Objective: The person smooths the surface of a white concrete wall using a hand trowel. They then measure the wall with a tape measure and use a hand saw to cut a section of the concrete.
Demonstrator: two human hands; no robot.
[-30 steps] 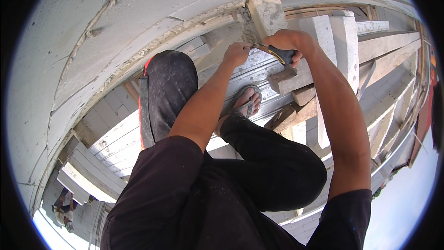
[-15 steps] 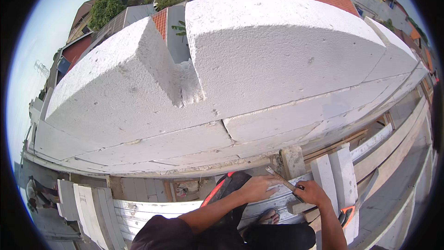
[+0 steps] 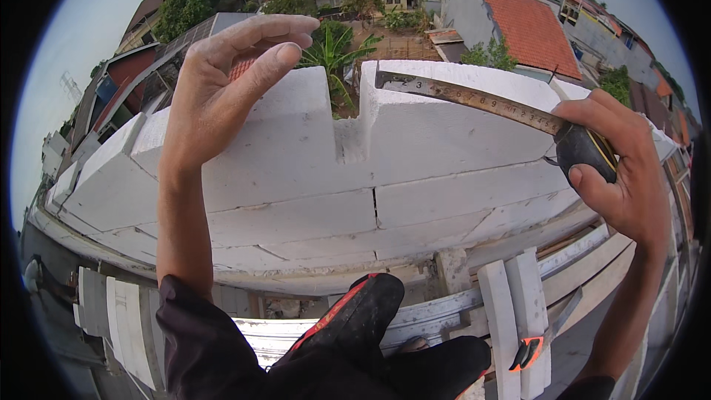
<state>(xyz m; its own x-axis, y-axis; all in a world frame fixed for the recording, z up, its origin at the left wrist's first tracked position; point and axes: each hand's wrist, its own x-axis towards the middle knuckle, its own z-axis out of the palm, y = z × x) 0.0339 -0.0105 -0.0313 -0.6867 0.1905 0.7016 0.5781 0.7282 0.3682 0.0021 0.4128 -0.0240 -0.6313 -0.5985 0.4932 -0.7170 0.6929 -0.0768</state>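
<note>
Head camera view showed the bare, dusty left hand (image 3: 215, 92) raised empty at left, fingers gently bent and thumb apart, before a wall of white rectangular blocks (image 3: 296, 200). Past the wall's narrow upright notch (image 3: 349, 141), the worn steel blade (image 3: 474, 96) of a black-and-yellow tape measure (image 3: 581, 152) stretched along the wall's upper edge, contact hard to judge, its case gripped in the bare right hand (image 3: 628, 155). Measuring seemed the step in hand; the next move likely called for seating the blade's end and steadying it.

I see the left hand (image 3: 219, 87) raised at ten o'clock in view, fingers loosely curved; the right hand (image 3: 633, 159) grips at three o'clock. Both forearms rise from below.
</note>
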